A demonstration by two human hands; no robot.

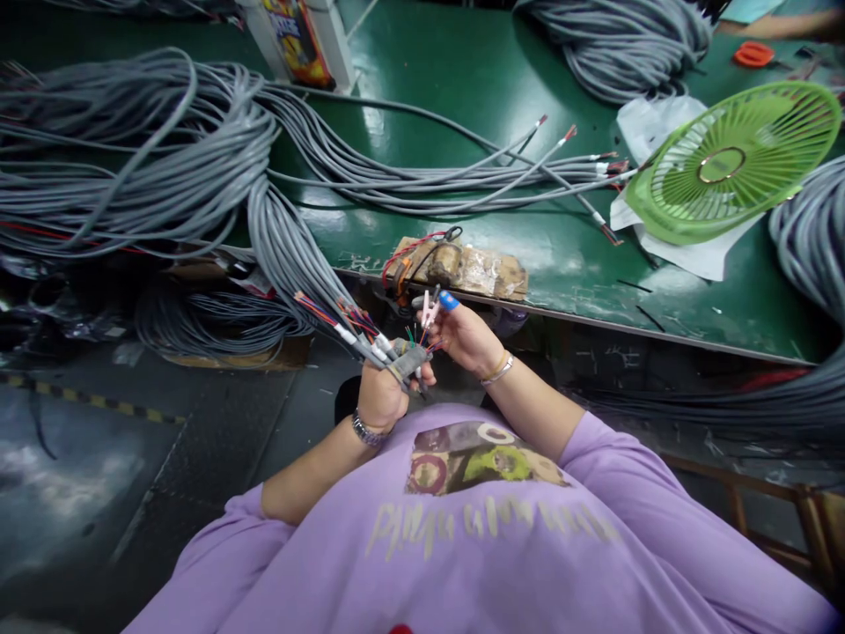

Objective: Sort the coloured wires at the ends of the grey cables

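Observation:
My left hand (385, 394) is closed around the ends of several grey cables (300, 251), near a grey wrapped piece (407, 361). Thin coloured wires stick out of this piece toward my right hand (467, 338). Blue tape covers one fingertip of the right hand, and its fingers are pinched by a small pale pink clip-like piece (429, 310) and the wire ends. Finer detail between these fingers is too small to make out. Other cable ends with white sleeves and bare coloured wires (323, 319) fan out left of the left hand.
A wooden block with red and black leads (485, 269) sits at the edge of the green table (422, 53). Grey cable coils (132, 158) lie at left, others at the back. A green fan (726, 167) and orange-handled scissors (753, 55) are at right. A person's arm (792, 25) shows beyond.

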